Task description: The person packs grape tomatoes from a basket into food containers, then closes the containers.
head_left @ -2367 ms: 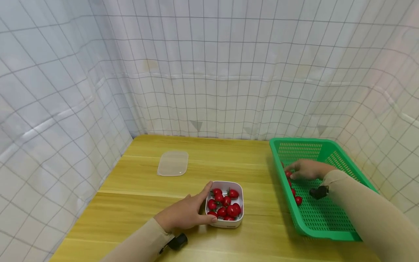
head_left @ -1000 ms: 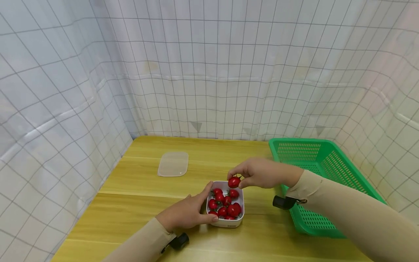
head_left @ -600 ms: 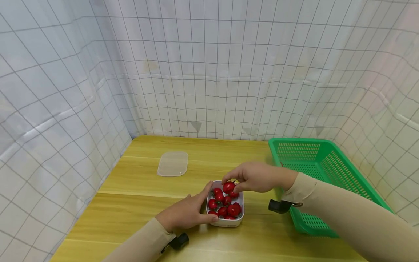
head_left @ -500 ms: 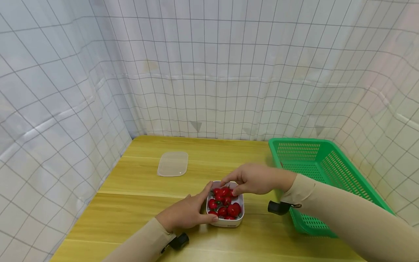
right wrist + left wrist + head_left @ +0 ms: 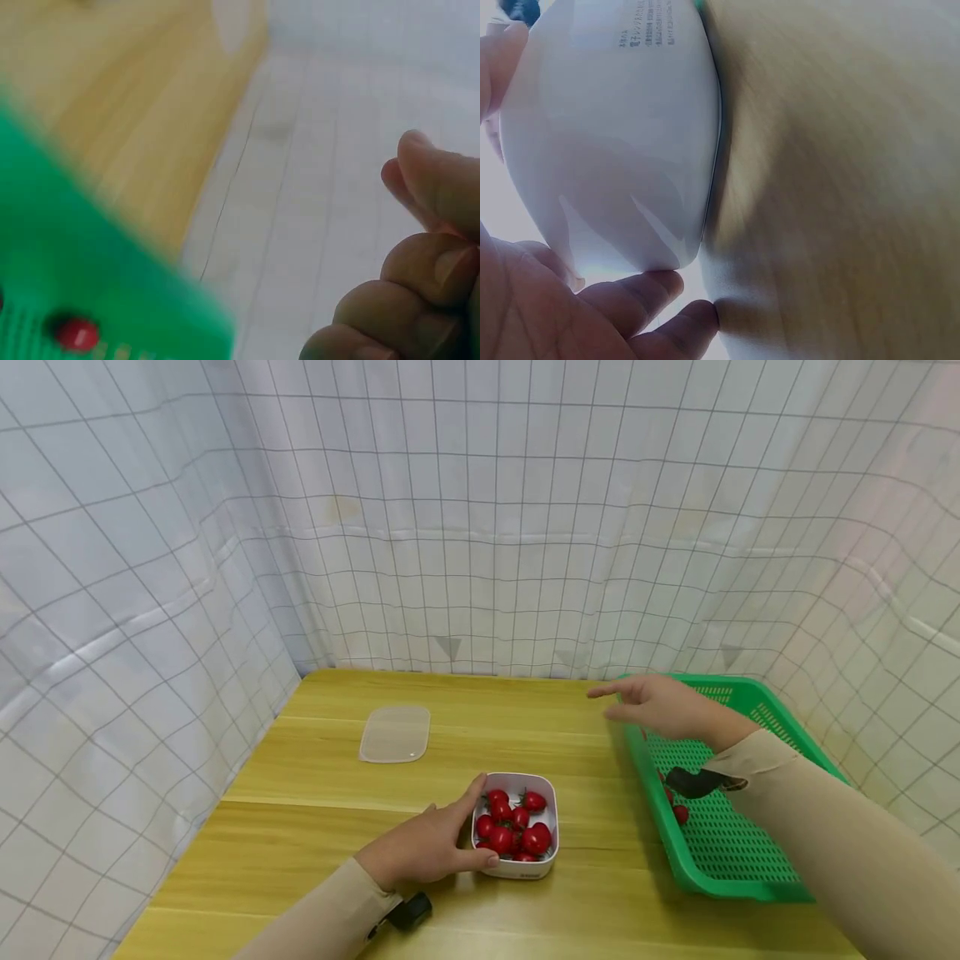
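A small white plastic container stands on the table with several red cherry tomatoes inside. My left hand holds its left side, thumb at the near corner and fingers along the far corner. In the left wrist view, fingertips touch the white wall. Over the left rim of a green plastic basket hovers my right hand, with nothing held. Its index finger points left, and the other fingers are curled in the right wrist view. A few tomatoes lie along the basket's left wall.
A translucent lid lies flat on the wooden table, behind and left of the container. White gridded curtain closes off the back and both sides. Each wrist carries a small black camera.
The right hand carried a tomato from the basket to the container, lowered it among the others and let go, then moved back right over the basket. The left hand has stayed in place.
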Demonstrator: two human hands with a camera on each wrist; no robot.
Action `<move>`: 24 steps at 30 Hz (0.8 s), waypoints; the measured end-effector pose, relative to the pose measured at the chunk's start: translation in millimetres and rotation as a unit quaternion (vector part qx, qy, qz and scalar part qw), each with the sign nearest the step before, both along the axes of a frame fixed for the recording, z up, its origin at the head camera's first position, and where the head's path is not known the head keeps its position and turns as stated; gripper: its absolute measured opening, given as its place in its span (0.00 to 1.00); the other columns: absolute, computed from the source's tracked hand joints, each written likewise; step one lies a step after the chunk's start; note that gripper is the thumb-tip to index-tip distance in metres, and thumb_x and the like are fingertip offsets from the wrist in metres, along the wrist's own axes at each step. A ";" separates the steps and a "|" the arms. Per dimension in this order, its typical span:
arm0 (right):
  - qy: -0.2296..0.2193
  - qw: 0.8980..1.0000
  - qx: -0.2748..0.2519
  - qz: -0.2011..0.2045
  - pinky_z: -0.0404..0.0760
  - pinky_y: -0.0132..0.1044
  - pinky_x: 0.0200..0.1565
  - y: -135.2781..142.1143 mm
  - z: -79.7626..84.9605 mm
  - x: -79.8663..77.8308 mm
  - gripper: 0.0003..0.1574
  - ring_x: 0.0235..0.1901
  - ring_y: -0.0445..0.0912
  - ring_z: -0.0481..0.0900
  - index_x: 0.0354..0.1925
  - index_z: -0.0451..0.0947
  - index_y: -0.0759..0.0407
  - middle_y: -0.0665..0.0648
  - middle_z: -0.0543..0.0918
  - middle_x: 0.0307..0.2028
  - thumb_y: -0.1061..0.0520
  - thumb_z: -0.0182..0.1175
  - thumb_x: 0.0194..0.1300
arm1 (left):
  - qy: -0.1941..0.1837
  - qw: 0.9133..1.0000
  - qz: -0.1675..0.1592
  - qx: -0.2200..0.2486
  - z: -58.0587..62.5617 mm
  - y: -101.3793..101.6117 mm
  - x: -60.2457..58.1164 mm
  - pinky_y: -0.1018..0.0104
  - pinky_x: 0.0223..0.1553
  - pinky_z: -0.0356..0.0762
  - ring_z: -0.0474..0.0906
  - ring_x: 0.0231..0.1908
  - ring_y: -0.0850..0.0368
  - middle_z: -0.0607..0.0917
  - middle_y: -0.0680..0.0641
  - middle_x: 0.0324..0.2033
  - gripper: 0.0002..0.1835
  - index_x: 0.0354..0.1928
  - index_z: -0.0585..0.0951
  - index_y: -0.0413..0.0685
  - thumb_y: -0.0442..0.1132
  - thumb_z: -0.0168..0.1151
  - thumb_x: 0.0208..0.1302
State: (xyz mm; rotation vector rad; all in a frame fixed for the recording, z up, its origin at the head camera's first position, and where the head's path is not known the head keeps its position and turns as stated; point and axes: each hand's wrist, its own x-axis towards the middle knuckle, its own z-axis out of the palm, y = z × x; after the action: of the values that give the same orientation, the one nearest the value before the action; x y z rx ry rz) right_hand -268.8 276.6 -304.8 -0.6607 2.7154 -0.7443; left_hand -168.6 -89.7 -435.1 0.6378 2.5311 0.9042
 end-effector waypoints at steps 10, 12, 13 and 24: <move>0.005 0.999 0.043 -0.029 0.79 0.66 0.62 83.6 -48.8 -48.3 0.28 0.66 0.69 0.77 0.73 0.76 0.53 0.69 0.81 0.66 0.49 0.58 0.80 | -0.005 1.000 0.007 0.000 4.6 -4.2 0.8 0.33 0.81 0.46 0.61 0.80 0.44 0.58 0.43 0.82 0.61 0.87 0.39 0.55 0.68 0.65 0.67; 0.003 0.998 0.055 -0.014 0.76 0.69 0.64 88.7 -61.1 -54.0 0.28 0.71 0.72 0.70 0.72 0.76 0.54 0.71 0.72 0.73 0.52 0.59 0.79 | -0.004 1.000 0.007 0.001 4.7 -4.2 0.8 0.32 0.81 0.46 0.61 0.80 0.44 0.58 0.43 0.82 0.61 0.87 0.39 0.56 0.68 0.65 0.67; 0.000 0.998 0.059 -0.006 0.75 0.69 0.65 90.2 -66.6 -56.3 0.28 0.72 0.72 0.69 0.72 0.76 0.54 0.71 0.72 0.73 0.52 0.60 0.78 | -0.003 1.000 0.008 0.001 4.4 -4.3 0.9 0.32 0.81 0.46 0.61 0.80 0.43 0.58 0.43 0.82 0.61 0.87 0.39 0.56 0.68 0.65 0.67; 0.005 0.995 0.102 0.014 0.74 0.69 0.67 86.6 -92.8 -59.5 0.34 0.71 0.74 0.68 0.71 0.74 0.66 0.73 0.75 0.70 0.50 0.64 0.75 | -0.004 1.000 0.000 0.002 1.8 0.7 1.7 0.32 0.81 0.47 0.62 0.79 0.42 0.59 0.43 0.82 0.61 0.87 0.39 0.56 0.69 0.64 0.67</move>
State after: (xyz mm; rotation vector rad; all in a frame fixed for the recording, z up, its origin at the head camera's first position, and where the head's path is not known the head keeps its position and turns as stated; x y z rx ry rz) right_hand -328.3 363.2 -397.6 -0.6541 2.7361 -0.4487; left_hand -166.9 -88.9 -433.3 0.6345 2.5236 0.9107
